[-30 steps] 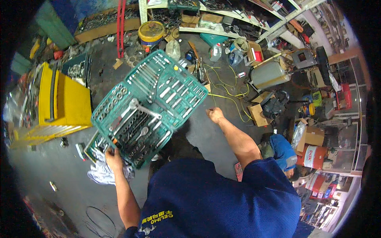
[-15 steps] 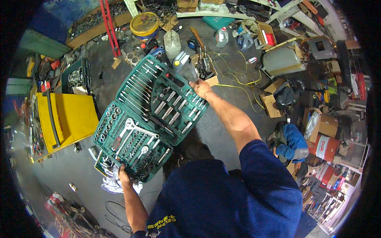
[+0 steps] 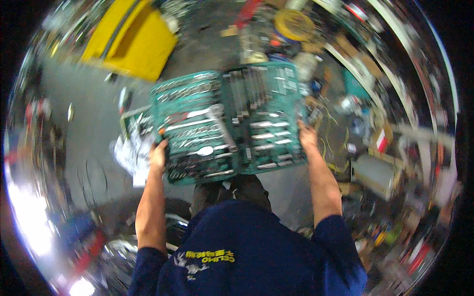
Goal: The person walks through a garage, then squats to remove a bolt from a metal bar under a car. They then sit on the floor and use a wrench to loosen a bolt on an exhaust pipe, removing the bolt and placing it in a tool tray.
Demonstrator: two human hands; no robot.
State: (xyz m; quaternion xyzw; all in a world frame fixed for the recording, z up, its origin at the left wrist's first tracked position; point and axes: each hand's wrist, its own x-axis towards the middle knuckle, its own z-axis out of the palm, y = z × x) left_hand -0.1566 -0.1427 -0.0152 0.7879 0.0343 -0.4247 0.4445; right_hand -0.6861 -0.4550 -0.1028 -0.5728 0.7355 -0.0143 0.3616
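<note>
Head view: nearest, at the lower middle of the frame, is the wearer's navy shirt (image 3: 237,241), with a bare forearm reaching up on either side. The left hand (image 3: 158,155) is clamped on the lower left edge of an open green tool case (image 3: 285,102), and the right hand (image 3: 307,137) grips its right edge, slightly higher in the frame; blur and the case hide most of the fingers. The case fills the middle of the frame, between the hands; neither is nearer, since both touch it. Its long axis runs from hand to hand, rising a little toward the right, with the fold between its halves crossing that line. Over the left half lie a red-handled ratchet (image 3: 187,116) and a wrench (image 3: 224,130) slanting toward the fold. Beyond the left hand, a white cloth (image 3: 129,150) shows at centre left; farther off, a yellow cabinet (image 3: 148,44) stands upper left and a yellow-topped bucket (image 3: 294,24) upper right of centre.
</note>
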